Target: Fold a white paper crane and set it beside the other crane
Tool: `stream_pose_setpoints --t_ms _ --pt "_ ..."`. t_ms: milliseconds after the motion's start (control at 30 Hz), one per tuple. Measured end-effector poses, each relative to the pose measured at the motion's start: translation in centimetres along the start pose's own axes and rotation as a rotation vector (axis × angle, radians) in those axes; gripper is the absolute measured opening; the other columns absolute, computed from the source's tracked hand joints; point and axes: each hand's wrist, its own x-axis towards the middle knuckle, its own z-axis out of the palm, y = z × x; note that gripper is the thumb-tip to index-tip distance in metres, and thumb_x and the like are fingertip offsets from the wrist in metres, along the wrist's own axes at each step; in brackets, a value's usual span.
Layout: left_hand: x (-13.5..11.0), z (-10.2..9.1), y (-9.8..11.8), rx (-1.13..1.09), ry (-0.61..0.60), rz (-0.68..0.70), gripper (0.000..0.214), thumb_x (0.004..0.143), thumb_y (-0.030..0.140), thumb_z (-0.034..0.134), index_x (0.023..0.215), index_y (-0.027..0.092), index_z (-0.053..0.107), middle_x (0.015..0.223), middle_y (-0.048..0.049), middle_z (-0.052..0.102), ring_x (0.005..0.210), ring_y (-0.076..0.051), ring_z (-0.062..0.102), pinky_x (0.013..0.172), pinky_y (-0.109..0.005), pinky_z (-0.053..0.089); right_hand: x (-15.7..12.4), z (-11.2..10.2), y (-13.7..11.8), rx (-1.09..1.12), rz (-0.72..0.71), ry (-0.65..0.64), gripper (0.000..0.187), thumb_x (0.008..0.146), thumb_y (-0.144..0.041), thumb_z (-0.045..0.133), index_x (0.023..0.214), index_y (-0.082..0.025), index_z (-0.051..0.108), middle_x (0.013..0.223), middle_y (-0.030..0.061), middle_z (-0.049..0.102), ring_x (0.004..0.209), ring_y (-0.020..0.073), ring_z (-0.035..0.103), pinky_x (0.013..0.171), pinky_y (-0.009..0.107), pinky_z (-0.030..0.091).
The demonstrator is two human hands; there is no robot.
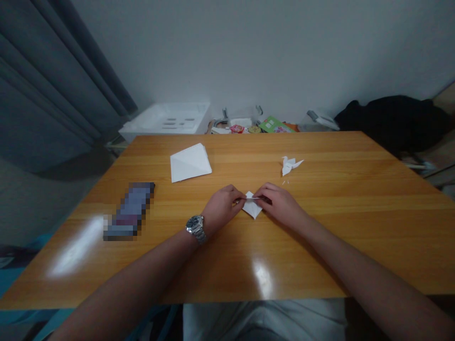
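Note:
A small folded piece of white paper (pixel 253 210) lies near the middle of the wooden table, one corner pointing toward me. My left hand (pixel 224 204), with a metal watch (pixel 195 227) on its wrist, pinches the left side of the paper. On the other side, my right hand (pixel 276 201) pinches the paper's right edge. A narrow raised fold runs between the two sets of fingertips, which partly hide the paper. Beyond my right hand stands a white origami crane (pixel 290 166), with tiny white scraps just in front of it.
A stack of white paper sheets (pixel 191 163) lies at the back left of the table (pixel 320 265). A pixelated phone-like object (pixel 131 211) is at the left. Behind the far edge are a white plastic tray (pixel 170 118), a green booklet (pixel 275 125) and a black cloth heap (pixel 394 123).

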Motion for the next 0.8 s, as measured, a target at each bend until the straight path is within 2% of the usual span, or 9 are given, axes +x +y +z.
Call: stream_pose_setpoints --t_ms 100,300,400,467,533,633,800 --pt "0.1 -0.1 0.2 0.013 -0.005 -0.012 0.02 0.096 0.028 0.055 0.095 0.019 0.074 0.093 -0.0061 0.067 0.085 -0.018 0.065 0.079 -0.029 0.052 0.3 -0.1 -0.2 -0.038 0.049 0.0 0.014 0.095 -0.02 0.06 0.084 -0.018 0.069 0.088 0.0059 0.065 0.083 0.0196 0.062 0.074 0.032 0.047" --pt "0.6 -0.4 0.6 -0.009 -0.012 -0.001 0.021 0.097 0.028 0.053 0.107 0.019 0.07 0.099 -0.0057 0.069 0.089 -0.019 0.065 0.08 -0.03 0.05 0.8 -0.4 -0.2 -0.083 0.104 -0.03 0.018 0.094 -0.022 0.06 0.079 -0.017 0.067 0.084 0.0058 0.065 0.08 0.0196 0.061 0.071 0.031 0.043" --pt "1.0 -0.7 0.9 -0.012 -0.037 -0.044 0.021 0.096 0.029 0.054 0.106 0.019 0.069 0.095 -0.0049 0.071 0.083 -0.018 0.064 0.074 -0.029 0.048 1.0 -0.5 -0.4 -0.046 0.159 -0.026 0.006 0.091 -0.021 0.064 0.089 -0.017 0.069 0.088 0.0052 0.07 0.081 0.0191 0.063 0.071 0.029 0.043" --pt "1.2 -1.0 1.0 -0.023 -0.049 -0.069 0.02 0.095 0.028 0.055 0.106 0.019 0.069 0.095 -0.0044 0.072 0.081 -0.017 0.065 0.072 -0.028 0.047 1.1 -0.6 -0.6 0.02 0.204 -0.014 0.011 0.087 -0.019 0.067 0.098 -0.018 0.069 0.094 0.0042 0.073 0.083 0.0182 0.065 0.072 0.027 0.043" --pt "1.3 -1.3 1.2 -0.046 -0.065 -0.105 0.02 0.093 0.026 0.056 0.107 0.02 0.069 0.094 -0.0033 0.074 0.078 -0.016 0.066 0.069 -0.026 0.046 1.3 -0.7 -0.7 0.03 0.244 -0.026 0.014 0.086 -0.02 0.069 0.1 -0.018 0.069 0.095 0.0041 0.075 0.082 0.018 0.066 0.071 0.027 0.043" --pt "1.5 -1.5 1.3 -0.066 -0.084 -0.155 0.022 0.09 0.026 0.058 0.109 0.022 0.069 0.09 -0.0016 0.075 0.074 -0.016 0.067 0.064 -0.025 0.044 2.0 -1.2 -0.9 -0.078 0.271 -0.099 0.011 0.086 -0.026 0.069 0.092 -0.017 0.07 0.088 0.0051 0.074 0.076 0.0188 0.064 0.066 0.027 0.04" --pt "2.2 -1.6 0.8 0.056 -0.106 -0.172 0.027 0.087 0.035 0.063 0.113 0.025 0.067 0.088 -0.0022 0.075 0.077 -0.02 0.068 0.061 -0.027 0.043 3.9 -2.6 -2.0 -0.207 0.29 -0.293 0.014 0.086 -0.028 0.068 0.095 -0.017 0.07 0.091 0.0069 0.075 0.078 0.019 0.065 0.064 0.026 0.038"
